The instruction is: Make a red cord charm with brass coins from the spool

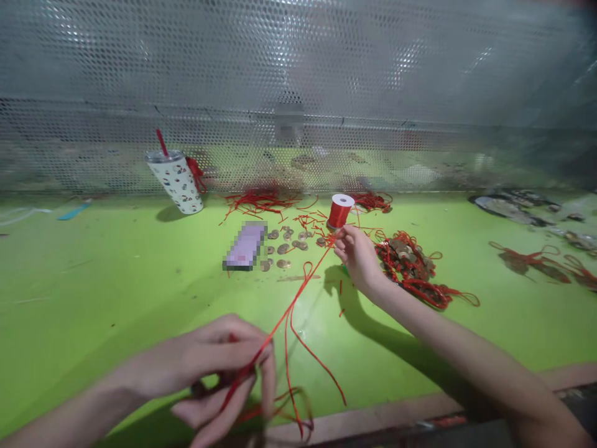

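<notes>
Red cord [292,304] runs slantwise over the green table, stretched between both hands, with a small loop partway and loose ends hanging down. At the lower left, my left hand [228,367] is closed on the cord, its fingers slightly blurred. My right hand [357,255] pinches the cord's other end, just in front of a white-rimmed spool of red thread [339,210]. Left of that hand lie several bronze-coloured coins [283,249] and short red cord pieces [310,221]. Beside the right wrist is a heap of coins tied with red cord [405,258].
A patterned tumbler [177,183] with a red straw stands at the back left. A pixelated purple object [246,246] lies mid-table. Red cords [263,200] lie along the perforated metal screen [233,74]. More corded coins [536,261] are at the right.
</notes>
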The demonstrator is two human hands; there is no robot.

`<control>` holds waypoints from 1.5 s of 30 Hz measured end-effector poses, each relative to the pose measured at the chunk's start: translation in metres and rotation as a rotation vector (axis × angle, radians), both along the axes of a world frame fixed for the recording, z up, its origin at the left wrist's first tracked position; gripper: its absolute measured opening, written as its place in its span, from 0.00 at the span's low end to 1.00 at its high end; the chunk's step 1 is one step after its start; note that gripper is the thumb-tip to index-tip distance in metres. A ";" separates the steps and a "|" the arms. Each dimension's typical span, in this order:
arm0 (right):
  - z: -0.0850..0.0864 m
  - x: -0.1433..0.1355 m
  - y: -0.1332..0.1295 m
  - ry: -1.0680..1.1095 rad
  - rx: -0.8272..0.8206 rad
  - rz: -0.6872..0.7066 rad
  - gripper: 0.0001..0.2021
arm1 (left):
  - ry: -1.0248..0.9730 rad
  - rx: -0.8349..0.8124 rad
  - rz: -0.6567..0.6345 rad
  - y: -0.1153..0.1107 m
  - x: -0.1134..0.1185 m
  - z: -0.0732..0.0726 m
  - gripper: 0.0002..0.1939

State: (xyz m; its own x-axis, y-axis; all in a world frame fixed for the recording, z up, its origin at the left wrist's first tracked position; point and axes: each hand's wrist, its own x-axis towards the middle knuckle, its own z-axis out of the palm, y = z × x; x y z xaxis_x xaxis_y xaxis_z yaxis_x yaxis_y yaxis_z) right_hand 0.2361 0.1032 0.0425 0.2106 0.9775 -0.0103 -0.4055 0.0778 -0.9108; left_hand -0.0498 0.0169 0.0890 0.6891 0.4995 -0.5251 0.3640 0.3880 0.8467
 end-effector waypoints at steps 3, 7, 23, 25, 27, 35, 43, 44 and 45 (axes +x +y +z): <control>-0.012 -0.001 0.005 0.025 -0.068 -0.010 0.11 | 0.174 0.208 0.042 0.002 -0.040 0.010 0.13; -0.023 -0.012 -0.012 -0.056 -0.035 0.171 0.13 | 0.641 0.785 0.058 0.023 -0.051 0.001 0.19; -0.030 -0.040 -0.047 -0.262 0.205 0.513 0.11 | -0.058 0.765 0.264 0.056 0.058 -0.046 0.21; -0.029 -0.039 -0.048 -0.246 0.217 0.479 0.10 | -0.137 0.667 0.307 0.057 0.070 -0.060 0.21; -0.030 -0.035 -0.048 -0.260 0.212 0.438 0.10 | -0.136 0.611 0.333 0.057 0.075 -0.071 0.22; -0.047 -0.016 -0.055 -1.044 0.289 0.388 0.09 | 0.087 0.867 0.324 0.053 0.064 -0.084 0.16; -0.058 -0.027 -0.079 -1.627 0.619 0.460 0.12 | 0.364 1.092 0.094 0.051 0.044 -0.099 0.12; -0.058 -0.026 -0.083 -1.661 0.628 0.432 0.12 | 0.381 1.087 0.086 0.051 0.040 -0.099 0.12; -0.058 -0.025 -0.086 -1.694 0.622 0.406 0.13 | 0.394 1.081 0.084 0.052 0.037 -0.100 0.13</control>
